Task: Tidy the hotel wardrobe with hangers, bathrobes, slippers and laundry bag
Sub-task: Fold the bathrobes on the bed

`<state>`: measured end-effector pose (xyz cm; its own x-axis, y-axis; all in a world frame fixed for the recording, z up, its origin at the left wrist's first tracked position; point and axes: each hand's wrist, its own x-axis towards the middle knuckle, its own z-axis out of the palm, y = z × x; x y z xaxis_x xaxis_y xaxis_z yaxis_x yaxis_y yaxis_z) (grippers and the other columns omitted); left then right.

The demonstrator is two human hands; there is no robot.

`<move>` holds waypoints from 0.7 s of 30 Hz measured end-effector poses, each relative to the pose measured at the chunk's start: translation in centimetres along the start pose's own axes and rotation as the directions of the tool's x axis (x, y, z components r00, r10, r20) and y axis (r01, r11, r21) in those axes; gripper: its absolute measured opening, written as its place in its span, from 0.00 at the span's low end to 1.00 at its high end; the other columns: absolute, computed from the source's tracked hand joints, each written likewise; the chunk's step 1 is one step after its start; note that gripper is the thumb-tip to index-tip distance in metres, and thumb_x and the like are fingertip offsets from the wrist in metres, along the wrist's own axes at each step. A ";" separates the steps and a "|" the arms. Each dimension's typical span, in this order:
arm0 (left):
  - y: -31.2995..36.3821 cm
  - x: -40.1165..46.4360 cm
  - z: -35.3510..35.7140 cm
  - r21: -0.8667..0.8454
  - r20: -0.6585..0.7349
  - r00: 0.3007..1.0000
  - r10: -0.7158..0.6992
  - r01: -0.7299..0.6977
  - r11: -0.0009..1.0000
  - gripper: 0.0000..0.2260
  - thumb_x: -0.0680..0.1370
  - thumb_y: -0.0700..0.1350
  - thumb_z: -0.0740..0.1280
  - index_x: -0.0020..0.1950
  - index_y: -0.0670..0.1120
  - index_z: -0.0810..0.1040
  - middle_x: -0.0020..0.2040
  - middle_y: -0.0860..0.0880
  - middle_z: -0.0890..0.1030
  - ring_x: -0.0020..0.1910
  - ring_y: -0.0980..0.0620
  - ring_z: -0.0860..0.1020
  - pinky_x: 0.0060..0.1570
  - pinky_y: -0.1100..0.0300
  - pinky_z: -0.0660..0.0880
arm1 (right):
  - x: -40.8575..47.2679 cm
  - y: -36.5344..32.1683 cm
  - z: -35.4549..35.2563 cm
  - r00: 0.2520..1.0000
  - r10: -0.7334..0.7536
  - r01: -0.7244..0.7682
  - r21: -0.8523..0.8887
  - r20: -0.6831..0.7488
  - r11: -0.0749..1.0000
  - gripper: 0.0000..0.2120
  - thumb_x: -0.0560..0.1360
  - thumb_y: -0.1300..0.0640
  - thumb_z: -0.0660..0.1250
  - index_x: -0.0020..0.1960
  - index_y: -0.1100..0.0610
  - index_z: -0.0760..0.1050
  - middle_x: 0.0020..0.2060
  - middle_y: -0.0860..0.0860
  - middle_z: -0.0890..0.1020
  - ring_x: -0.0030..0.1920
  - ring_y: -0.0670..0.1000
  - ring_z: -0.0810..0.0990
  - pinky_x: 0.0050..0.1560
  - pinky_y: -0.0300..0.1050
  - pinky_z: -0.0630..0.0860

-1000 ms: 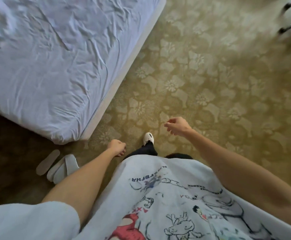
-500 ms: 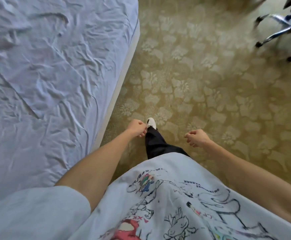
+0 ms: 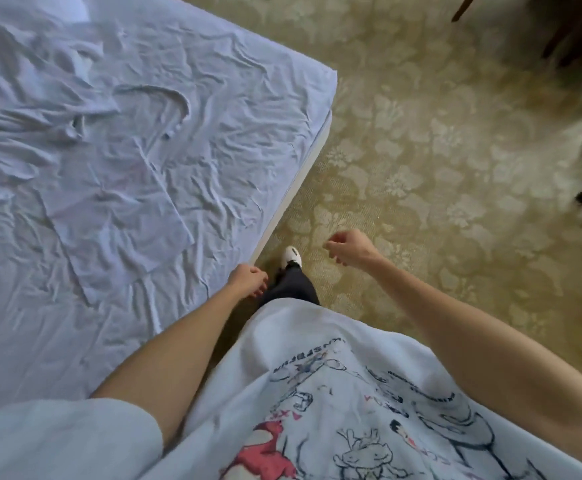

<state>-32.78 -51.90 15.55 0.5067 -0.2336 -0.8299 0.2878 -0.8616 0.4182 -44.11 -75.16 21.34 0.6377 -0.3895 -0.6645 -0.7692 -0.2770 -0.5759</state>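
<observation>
My left hand (image 3: 246, 279) hangs loosely curled and empty by the bed (image 3: 310, 140) edge, nearer the white garment (image 3: 75, 109); my right hand (image 3: 350, 247) is empty too.

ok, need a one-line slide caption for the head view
Person walks beside the bed on patterned carpet, left hand and right hand loosely curled and empty.
</observation>
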 end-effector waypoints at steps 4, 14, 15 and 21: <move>0.3 5.7 -4.2 -0.142 0.013 0.978 -0.207 0.206 0.968 0.12 0.80 0.38 0.61 0.60 0.34 0.78 0.34 0.45 0.77 0.27 0.51 0.73 0.21 0.64 0.68 | 9.0 -8.9 -2.3 0.983 -0.152 0.161 -0.093 0.102 0.982 0.08 0.78 0.55 0.66 0.41 0.52 0.80 0.37 0.49 0.83 0.36 0.47 0.80 0.42 0.45 0.79; 17.1 17.1 -14.7 -0.423 -0.072 0.960 -0.270 0.216 0.880 0.08 0.78 0.39 0.64 0.45 0.37 0.81 0.35 0.43 0.81 0.28 0.48 0.76 0.27 0.62 0.73 | 28.6 -23.1 -11.8 0.954 -0.172 0.239 -0.277 0.245 0.931 0.07 0.80 0.56 0.67 0.52 0.58 0.82 0.38 0.50 0.82 0.36 0.46 0.80 0.36 0.36 0.75; 19.1 18.3 -15.7 -0.443 -0.076 0.964 -0.254 0.195 0.875 0.08 0.78 0.39 0.64 0.44 0.37 0.81 0.34 0.43 0.80 0.28 0.48 0.75 0.26 0.62 0.72 | 30.6 -23.8 -13.1 0.956 -0.166 0.236 -0.296 0.243 0.926 0.06 0.80 0.56 0.67 0.50 0.58 0.82 0.37 0.50 0.82 0.35 0.47 0.80 0.36 0.37 0.76; 28.3 21.9 -21.2 -0.516 -0.150 0.975 -0.165 0.065 0.854 0.07 0.80 0.41 0.65 0.48 0.41 0.80 0.37 0.46 0.82 0.31 0.52 0.77 0.27 0.66 0.75 | 40.4 -27.2 -18.9 0.965 -0.031 0.156 -0.471 0.262 0.868 0.05 0.78 0.58 0.68 0.46 0.58 0.81 0.33 0.51 0.82 0.29 0.47 0.78 0.29 0.37 0.73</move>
<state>3.65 -71.82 17.05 0.5680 -0.0183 -0.8228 0.6981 -0.5187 0.4935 1.81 -99.97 19.13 0.6494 -0.1368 -0.7481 -0.5875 -0.7149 -0.3792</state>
